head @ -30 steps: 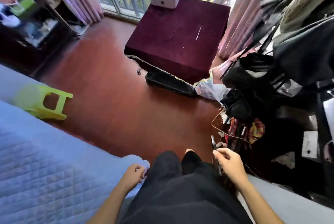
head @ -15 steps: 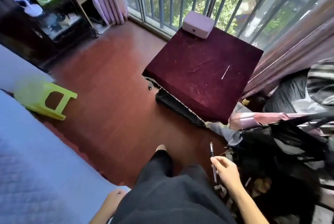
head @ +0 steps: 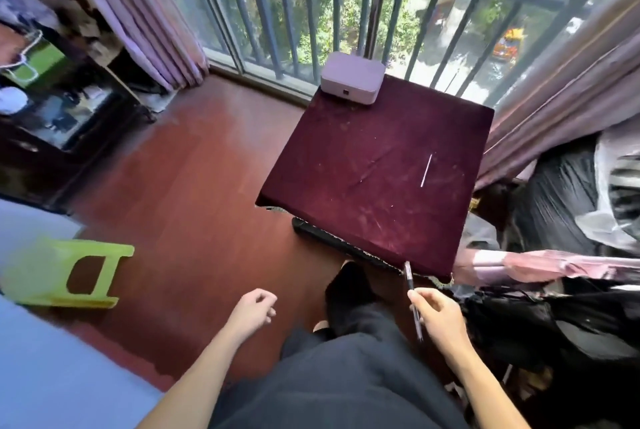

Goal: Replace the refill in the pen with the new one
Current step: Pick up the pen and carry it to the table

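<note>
My right hand grips a dark pen, held upright with its upper end just in front of the near edge of the table. A thin white refill lies on the dark red cloth of the low table, towards its right side, well beyond both hands. My left hand hangs loosely curled over the floor, left of my knees, holding nothing.
A pale box stands at the table's far edge by the balcony railing. A green plastic stool lies on its side at the left. Dark bags and clothes pile up at the right. A blue bed cover fills the lower left.
The view has risen and moved closer to the table. My left hand has left the bed edge and lifted forward. My right hand still holds the pen, now nearer the table's front edge.
</note>
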The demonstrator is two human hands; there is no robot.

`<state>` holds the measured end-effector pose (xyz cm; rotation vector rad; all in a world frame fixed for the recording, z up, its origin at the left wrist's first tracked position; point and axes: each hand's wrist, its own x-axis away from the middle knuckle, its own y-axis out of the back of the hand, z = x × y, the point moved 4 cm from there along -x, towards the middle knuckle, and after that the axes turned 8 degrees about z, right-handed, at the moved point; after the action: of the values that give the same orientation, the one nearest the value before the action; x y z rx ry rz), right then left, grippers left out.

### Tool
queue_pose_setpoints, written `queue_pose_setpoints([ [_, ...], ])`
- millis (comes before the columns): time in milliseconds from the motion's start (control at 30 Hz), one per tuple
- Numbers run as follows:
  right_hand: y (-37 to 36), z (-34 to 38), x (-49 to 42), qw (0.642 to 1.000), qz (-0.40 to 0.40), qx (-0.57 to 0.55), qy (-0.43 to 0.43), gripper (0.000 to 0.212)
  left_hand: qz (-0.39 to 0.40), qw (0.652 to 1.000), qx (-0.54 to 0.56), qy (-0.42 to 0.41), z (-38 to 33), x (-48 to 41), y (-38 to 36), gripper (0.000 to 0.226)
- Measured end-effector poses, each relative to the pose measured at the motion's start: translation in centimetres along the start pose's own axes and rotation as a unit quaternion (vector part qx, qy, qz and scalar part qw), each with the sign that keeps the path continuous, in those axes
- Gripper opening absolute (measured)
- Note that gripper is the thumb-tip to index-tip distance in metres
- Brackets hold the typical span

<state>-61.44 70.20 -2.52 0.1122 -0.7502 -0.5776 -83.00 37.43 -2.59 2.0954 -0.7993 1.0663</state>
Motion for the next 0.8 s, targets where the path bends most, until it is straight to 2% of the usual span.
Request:
queue_pose_setpoints([
  [400, 0.7, 6.7, -10.2, 0.998, -0.034, -0.053, -0.025, 0.012, 0.026, 0.994, -0.057, 0.094, -4.8, -6.1, 3.2, 0.018],
  [600, -0.6, 9.5, -12.0, 0.993, -0.057, -0.087, -0.051, 0.011, 0.059, 0.983, -0.145, 0.091, -8.9, -9.1, 6.2, 0.018],
  [800, -3.5, 12.4, -12.8, 0.986, -0.079, -0.119, -0.081, 0.010, 0.110, 0.976, -0.186, 0.034, -16.6, -13.5, 7.0, 0.020],
])
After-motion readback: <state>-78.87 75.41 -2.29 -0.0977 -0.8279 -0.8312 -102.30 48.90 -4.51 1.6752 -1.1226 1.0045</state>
